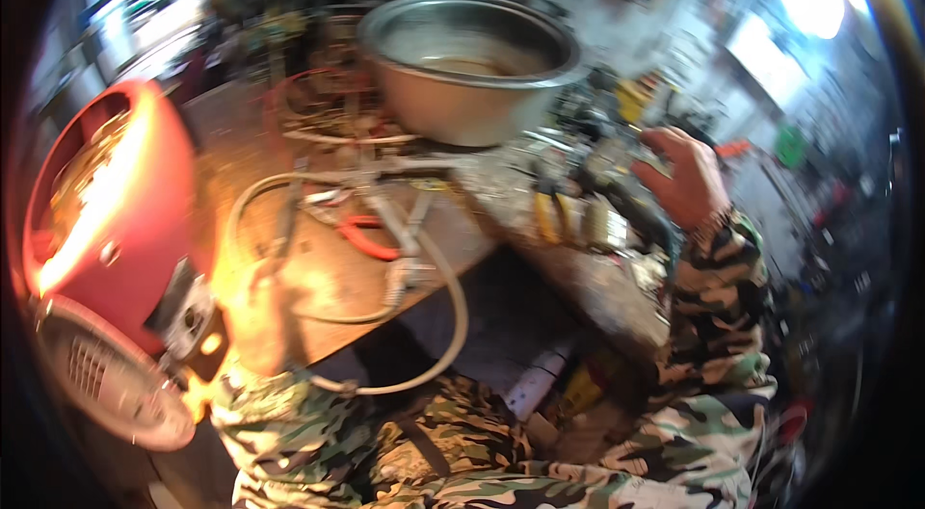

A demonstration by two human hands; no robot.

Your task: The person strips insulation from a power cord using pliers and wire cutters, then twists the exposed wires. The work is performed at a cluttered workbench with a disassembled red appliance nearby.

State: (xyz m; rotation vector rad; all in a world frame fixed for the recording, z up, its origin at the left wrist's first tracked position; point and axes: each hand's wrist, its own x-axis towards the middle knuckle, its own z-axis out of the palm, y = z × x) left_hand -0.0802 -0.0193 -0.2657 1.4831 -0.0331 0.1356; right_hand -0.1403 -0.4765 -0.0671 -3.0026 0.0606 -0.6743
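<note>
My left hand (258,312), blurred and washed in orange glare, is at the wooden bench (207,177) beside a pale hose (448,292); its grip is unclear. The hose loops around a metal fitting (409,244) and red-handled pliers (361,232). My right hand (682,177) reaches over the cluttered tools at the right, fingers curled around or against something I cannot make out. Yellow-and-black pliers (547,215) and a pale cylindrical piece (602,228) lie just left of it.
A glowing red heater (135,244) stands at the left, with a round grille piece (101,369) below it. A large metal basin (467,109) sits at the back. Dense tool clutter fills the right. A dark recess lies below the bench's front edge, above my camouflage-clad legs.
</note>
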